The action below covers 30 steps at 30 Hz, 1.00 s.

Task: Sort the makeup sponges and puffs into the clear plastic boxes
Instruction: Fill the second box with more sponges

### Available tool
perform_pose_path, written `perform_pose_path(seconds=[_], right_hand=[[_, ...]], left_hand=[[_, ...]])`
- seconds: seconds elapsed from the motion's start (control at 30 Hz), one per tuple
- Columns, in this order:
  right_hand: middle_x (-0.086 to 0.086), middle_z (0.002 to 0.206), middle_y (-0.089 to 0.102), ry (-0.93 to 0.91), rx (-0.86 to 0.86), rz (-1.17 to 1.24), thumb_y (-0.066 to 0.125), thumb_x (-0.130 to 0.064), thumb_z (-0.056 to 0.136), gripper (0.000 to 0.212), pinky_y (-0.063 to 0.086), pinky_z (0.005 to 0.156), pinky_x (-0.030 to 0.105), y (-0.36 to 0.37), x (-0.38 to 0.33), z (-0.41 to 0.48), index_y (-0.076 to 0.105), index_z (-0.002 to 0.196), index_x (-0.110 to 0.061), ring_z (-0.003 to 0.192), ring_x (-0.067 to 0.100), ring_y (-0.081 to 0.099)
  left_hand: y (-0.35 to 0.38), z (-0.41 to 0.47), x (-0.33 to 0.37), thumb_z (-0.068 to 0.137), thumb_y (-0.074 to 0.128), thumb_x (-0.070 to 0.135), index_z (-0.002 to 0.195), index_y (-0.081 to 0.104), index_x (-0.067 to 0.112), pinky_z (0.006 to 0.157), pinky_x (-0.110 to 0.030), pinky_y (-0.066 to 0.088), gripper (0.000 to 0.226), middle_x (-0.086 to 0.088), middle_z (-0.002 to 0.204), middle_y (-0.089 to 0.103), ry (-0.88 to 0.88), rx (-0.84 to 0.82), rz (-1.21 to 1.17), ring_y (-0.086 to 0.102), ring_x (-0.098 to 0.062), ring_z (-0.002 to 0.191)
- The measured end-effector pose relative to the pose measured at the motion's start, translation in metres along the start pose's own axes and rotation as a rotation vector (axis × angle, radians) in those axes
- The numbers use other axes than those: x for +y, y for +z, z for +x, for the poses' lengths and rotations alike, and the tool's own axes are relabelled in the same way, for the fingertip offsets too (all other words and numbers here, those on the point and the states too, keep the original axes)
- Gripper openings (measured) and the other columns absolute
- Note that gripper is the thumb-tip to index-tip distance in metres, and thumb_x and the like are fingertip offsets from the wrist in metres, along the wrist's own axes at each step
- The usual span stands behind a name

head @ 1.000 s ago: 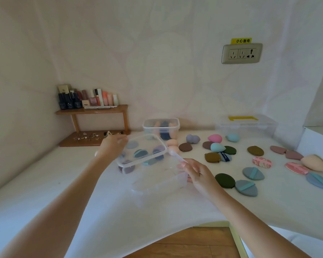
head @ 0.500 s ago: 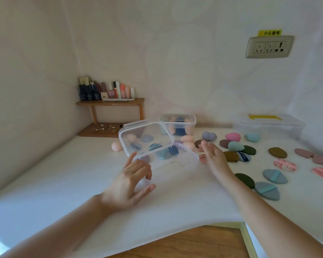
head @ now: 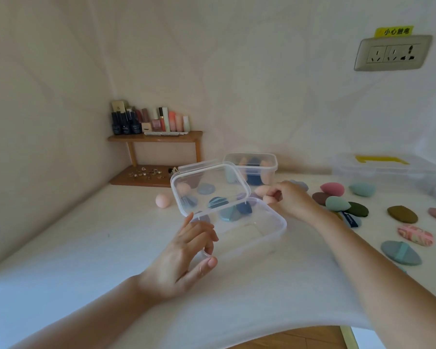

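Note:
An open clear plastic box [head: 267, 238] sits on the white table in front of me with nothing in its near part. Its lid [head: 212, 187] stands tilted at the box's far left rim; several blue and grey puffs [head: 234, 212] show through it. My left hand [head: 184, 258] holds the box's near left corner between curled fingers and thumb. Just past the far right rim, my right hand [head: 291, 197] pinches a small peach sponge [head: 268, 199]. A second clear box [head: 252, 157] behind holds several sponges.
Loose sponges and puffs lie to the right: a teal sponge [head: 337, 204], a pink sponge [head: 332, 188], an olive puff [head: 402, 214], a grey-blue puff [head: 400, 253]. A peach ball sponge [head: 163, 200] lies left. A large lidded box [head: 388, 170] and a cosmetics shelf [head: 156, 138] stand at the wall.
My left hand left the lid, which now stands tilted, and came down to the box's near left corner. My right hand moved from the box rim back to the peach sponge and pinched it.

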State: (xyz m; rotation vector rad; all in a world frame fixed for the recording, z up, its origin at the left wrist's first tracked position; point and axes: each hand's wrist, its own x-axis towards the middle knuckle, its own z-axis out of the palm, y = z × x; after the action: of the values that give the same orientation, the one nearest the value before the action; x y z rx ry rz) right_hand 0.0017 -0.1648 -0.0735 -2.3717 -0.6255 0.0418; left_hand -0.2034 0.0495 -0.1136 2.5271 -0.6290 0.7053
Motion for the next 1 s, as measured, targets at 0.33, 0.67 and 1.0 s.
perform_pose_path(seconds=[0.33, 0.67, 1.0], right_hand=[[-0.007, 0.083, 0.065, -0.346, -0.333, 0.31, 0.069, -0.005, 0.083, 0.022, 0.052, 0.064, 0.019, -0.041, -0.054, -0.031, 0.068, 0.099, -0.02, 0.063, 0.008, 0.063], [-0.019, 0.077, 0.067, -0.402, -0.453, -0.258, 0.072, -0.048, 0.068, 0.018, 0.046, 0.071, 0.026, 0.01, -0.08, -0.041, 0.067, 0.081, -0.036, 0.078, -0.002, 0.062], [-0.013, 0.08, 0.071, -0.416, -0.625, -0.002, 0.076, -0.012, 0.076, 0.02, 0.051, 0.076, 0.019, 0.007, -0.085, -0.034, 0.073, 0.093, -0.022, 0.078, -0.001, 0.064]], left_hand=[[0.016, 0.027, -0.008, 0.095, 0.041, 0.043, 0.094, 0.047, 0.018, 0.103, -0.055, 0.031, 0.026, 0.001, 0.112, 0.049, -0.042, 0.027, -0.091, 0.043, -0.019, 0.119], [0.016, 0.027, -0.007, 0.081, 0.058, 0.057, 0.112, 0.046, 0.015, 0.093, -0.012, 0.037, 0.054, 0.002, 0.115, 0.048, -0.187, 0.073, -0.174, 0.047, -0.008, 0.111], [0.016, 0.027, -0.011, 0.08, 0.061, 0.055, 0.11, 0.048, 0.017, 0.09, -0.015, 0.037, 0.05, 0.008, 0.109, 0.053, -0.204, 0.084, -0.177, 0.051, -0.009, 0.106]])
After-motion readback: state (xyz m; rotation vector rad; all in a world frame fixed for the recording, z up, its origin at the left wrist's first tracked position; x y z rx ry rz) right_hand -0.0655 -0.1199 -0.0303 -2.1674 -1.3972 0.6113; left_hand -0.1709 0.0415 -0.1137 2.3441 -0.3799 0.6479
